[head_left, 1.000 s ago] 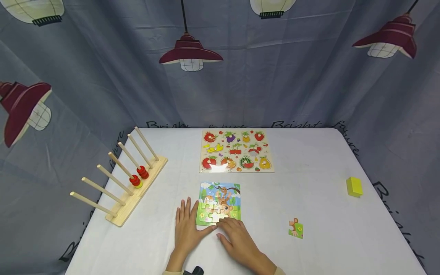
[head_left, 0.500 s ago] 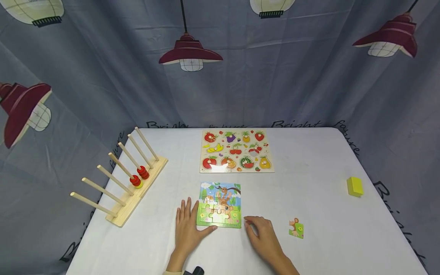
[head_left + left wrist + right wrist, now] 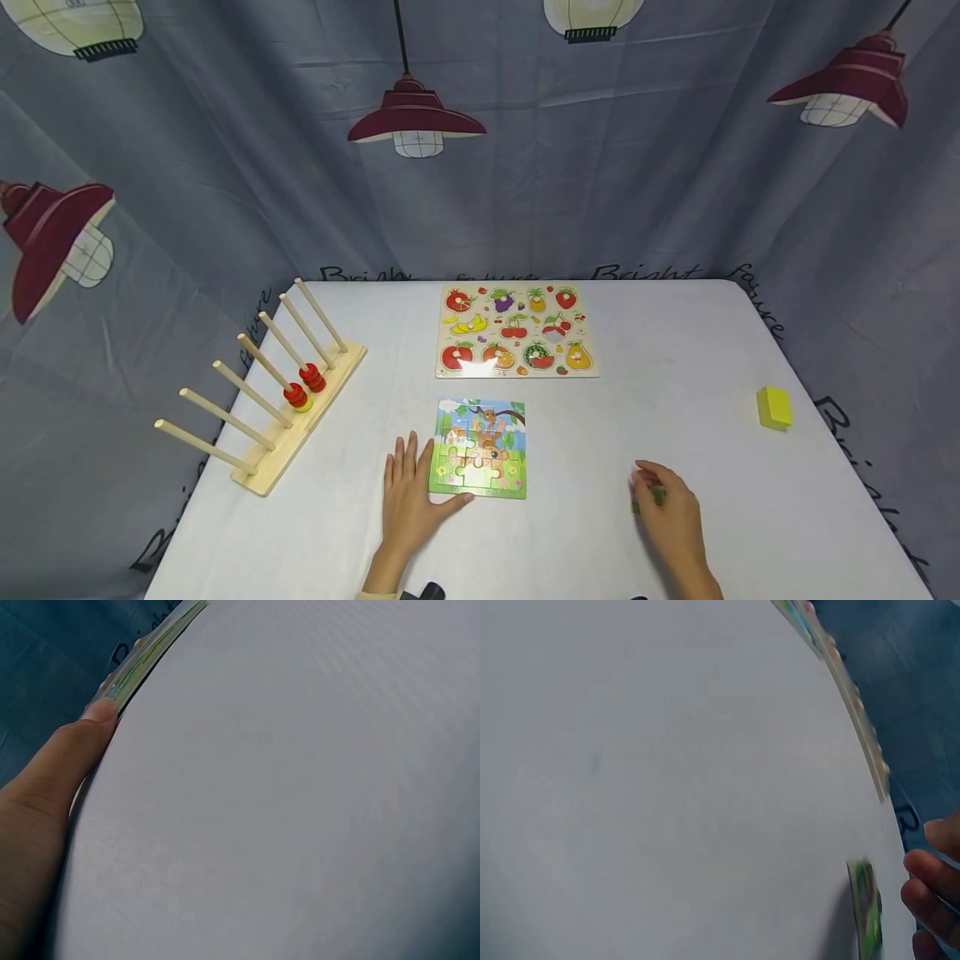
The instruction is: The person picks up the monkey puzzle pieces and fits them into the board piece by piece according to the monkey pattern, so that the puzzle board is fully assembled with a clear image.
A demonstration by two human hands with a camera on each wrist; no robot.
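Observation:
My left hand (image 3: 411, 508) rests with spread fingers beside the left edge of a square animal jigsaw puzzle (image 3: 480, 479). Its thumb (image 3: 97, 712) lies along the puzzle's near edge. Off to the right, my right hand (image 3: 671, 508) reaches over a loose green jigsaw piece (image 3: 866, 911), its fingers loosely bent. From above, the thumb and index finger partly cover this piece; in the right wrist view the visible fingertips stand a little to its side, apart from it.
A wooden fruit puzzle board (image 3: 517, 333) lies behind the jigsaw. On the left stands a wooden peg rack (image 3: 300, 429) with red and yellow rings (image 3: 297, 395) on two pegs. A yellow block (image 3: 773, 408) sits near the right edge of the white table (image 3: 570, 442).
My right hand has left the jigsaw's lower edge and moved right, over the loose piece. My left hand and the puzzle have stayed in place.

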